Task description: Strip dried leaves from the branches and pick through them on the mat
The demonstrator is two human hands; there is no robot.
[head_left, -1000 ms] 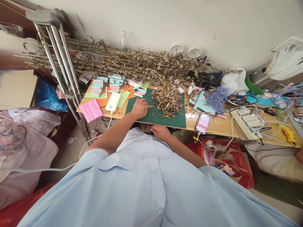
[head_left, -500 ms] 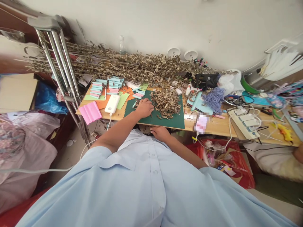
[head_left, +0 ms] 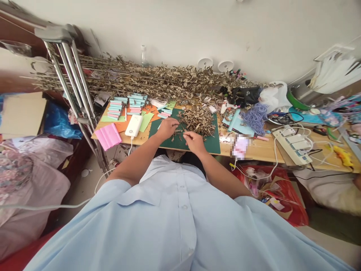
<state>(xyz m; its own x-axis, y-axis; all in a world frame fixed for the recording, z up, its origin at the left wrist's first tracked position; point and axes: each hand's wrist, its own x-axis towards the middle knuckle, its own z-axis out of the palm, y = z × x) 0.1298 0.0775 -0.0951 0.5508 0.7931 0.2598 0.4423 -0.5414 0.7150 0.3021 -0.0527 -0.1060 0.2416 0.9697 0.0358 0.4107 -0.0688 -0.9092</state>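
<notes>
Head view: taken from high up, facing forward and steeply down.
Shirt (head_left: 169,222): nearest, filling the bottom.
Left hand (head_left: 167,129), right hand (head_left: 195,142): seen from above, mid-frame.
Tabletop (head_left: 263,152): near edge crossing mid-frame, near left corner included.
Wall (head_left: 183,30): farthest, beyond the tabletop's far edge.

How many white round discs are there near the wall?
2: a left disc and a right disc, side by side behind the dried plants, which may hide others.
</notes>
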